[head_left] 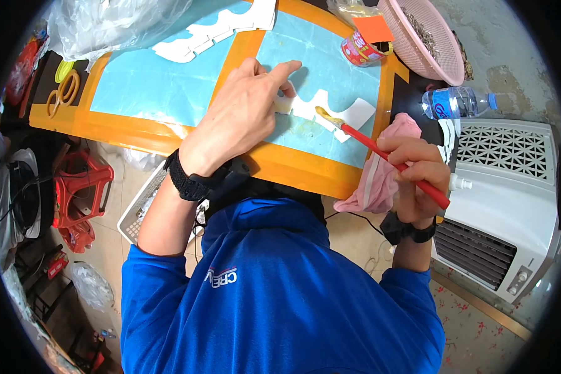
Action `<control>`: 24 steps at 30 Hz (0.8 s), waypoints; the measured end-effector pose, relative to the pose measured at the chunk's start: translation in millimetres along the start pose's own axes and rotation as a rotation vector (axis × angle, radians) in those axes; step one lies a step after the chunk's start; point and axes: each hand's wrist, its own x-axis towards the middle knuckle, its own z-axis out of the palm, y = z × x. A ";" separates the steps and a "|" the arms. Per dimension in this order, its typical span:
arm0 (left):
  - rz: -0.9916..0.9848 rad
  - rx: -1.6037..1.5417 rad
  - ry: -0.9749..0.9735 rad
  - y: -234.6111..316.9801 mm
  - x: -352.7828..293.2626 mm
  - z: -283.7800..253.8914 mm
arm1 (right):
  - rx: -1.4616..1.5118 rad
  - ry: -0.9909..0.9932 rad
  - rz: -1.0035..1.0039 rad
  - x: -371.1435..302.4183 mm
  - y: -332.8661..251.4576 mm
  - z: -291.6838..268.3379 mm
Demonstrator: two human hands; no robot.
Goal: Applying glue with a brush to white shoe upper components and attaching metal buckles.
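A white, jagged-edged flat piece [330, 110] lies on the blue-covered board [327, 146]. My left hand [246, 103] rests over its left end, index finger stretched out and the other fingers bent down at the piece. In my right hand [417, 171] is a brush [373, 146] with a red handle. Its yellowish bristles touch the upper face of the piece near the middle. A pink cloth [380, 177] hangs at the board's right edge, beneath my right hand. Several similar white pieces [215, 32] lie at the far side of the board.
Beyond the brush stands a red can [360, 51], beside a pink basket [452, 62]. A plastic bottle [458, 102] lies on the right, above a white air cooler [505, 187]. Orange-handled scissors [63, 93] and a clear plastic bag [112, 25] are on the left. A red stool [75, 187] stands below.
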 end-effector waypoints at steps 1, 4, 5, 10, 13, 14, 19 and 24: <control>-0.008 -0.009 -0.004 0.2 0.1 -0.2 | -0.001 0.011 0.011 -1.1 -1.0 0.0; -0.027 -0.026 -0.010 1.6 -0.3 -0.9 | -0.030 -0.036 -0.060 -0.8 2.1 -3.5; -0.031 -0.026 -0.007 1.9 -0.6 -0.7 | -0.025 -0.033 -0.050 -1.7 1.6 -4.4; -0.038 -0.026 -0.006 3.0 -1.4 -1.4 | -0.022 -0.026 -0.012 -5.3 0.4 -8.2; -0.040 -0.028 -0.005 4.2 -1.1 -2.1 | 0.013 0.023 0.002 -6.4 2.9 -7.7; -0.038 -0.027 -0.004 3.9 -1.3 -1.7 | 0.034 0.068 0.014 -7.5 3.9 -6.7; -0.029 -0.027 0.006 1.4 -1.1 -0.4 | -0.050 0.203 0.061 -14.5 14.7 -9.2; -0.037 -0.022 -0.009 2.4 -0.6 -0.4 | 0.099 0.465 0.086 -14.8 22.6 3.5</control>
